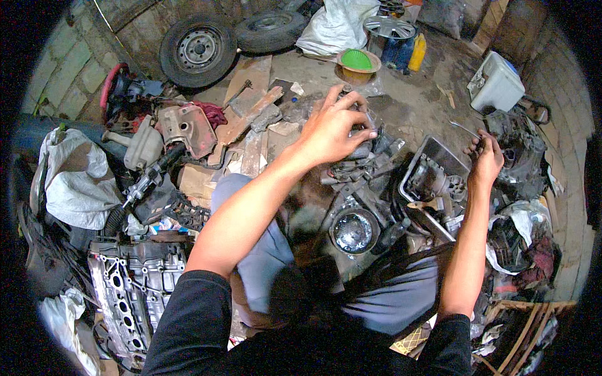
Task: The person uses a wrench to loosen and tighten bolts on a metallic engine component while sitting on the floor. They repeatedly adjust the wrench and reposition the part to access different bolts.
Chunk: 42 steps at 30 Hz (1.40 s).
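Observation:
My left hand (pixel 332 128) reaches forward and rests its fingers on a greasy dark engine part (pixel 367 164) lying on the floor in front of my knees. My right hand (pixel 486 160) is closed around a slim metal wrench (pixel 465 130), held over the far rim of a rectangular metal tray (pixel 415 168) that holds oily parts and a small brush (pixel 427 204). A round metal bowl (pixel 353 230) with shiny liquid sits just below the engine part, between my knees.
A cylinder head (pixel 128 285) lies at lower left. Wood planks (pixel 251 109), a red-brown casting (pixel 188 128), two tyres (pixel 197 50), a green funnel (pixel 356 60), a white canister (pixel 495 83) and a large dark engine block (pixel 523 153) crowd the floor. Brick walls ring the space.

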Motion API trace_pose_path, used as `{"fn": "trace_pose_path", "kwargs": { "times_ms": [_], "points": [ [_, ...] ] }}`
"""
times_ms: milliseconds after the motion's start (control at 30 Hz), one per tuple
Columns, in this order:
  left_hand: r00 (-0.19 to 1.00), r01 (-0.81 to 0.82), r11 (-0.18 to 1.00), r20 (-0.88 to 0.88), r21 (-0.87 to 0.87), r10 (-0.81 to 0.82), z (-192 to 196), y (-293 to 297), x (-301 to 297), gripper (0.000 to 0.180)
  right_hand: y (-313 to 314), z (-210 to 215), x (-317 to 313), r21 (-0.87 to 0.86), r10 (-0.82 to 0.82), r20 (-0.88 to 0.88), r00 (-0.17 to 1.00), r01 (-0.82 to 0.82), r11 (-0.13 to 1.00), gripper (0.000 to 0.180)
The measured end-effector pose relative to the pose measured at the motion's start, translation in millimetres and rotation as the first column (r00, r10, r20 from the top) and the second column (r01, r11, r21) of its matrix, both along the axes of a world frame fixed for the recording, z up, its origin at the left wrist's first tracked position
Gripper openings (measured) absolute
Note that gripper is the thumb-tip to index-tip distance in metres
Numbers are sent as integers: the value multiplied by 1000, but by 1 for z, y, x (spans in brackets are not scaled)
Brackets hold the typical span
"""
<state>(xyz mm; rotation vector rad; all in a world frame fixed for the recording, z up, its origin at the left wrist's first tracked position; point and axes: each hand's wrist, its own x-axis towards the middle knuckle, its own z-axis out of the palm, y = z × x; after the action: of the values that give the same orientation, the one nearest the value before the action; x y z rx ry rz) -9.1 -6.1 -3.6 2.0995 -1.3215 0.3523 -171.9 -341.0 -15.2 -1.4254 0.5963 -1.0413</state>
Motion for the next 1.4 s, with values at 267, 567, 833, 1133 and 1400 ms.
{"fn": "trace_pose_path", "kwargs": {
  "times_ms": [267,567,833,1133,1400],
  "points": [
    [999,41,999,24,-12,-41,-1,2,8,30,4,2,-1,-10,-10,-14,1000,10,1000,28],
    [998,39,999,55,-24,-38,-5,-2,6,31,3,1,1,-23,-23,-17,1000,22,999,27],
    [993,98,995,66,-14,-97,-4,1,9,29,0,-1,4,-25,-7,-19,1000,7,1000,27],
    [994,103,994,-27,22,-102,0,1,6,16,-1,-4,5,-28,-23,-17,1000,22,999,26],
    [988,153,986,24,-63,-152,-3,4,9,20,1,-2,4,-34,0,-28,1000,0,999,28]
  ]
}}
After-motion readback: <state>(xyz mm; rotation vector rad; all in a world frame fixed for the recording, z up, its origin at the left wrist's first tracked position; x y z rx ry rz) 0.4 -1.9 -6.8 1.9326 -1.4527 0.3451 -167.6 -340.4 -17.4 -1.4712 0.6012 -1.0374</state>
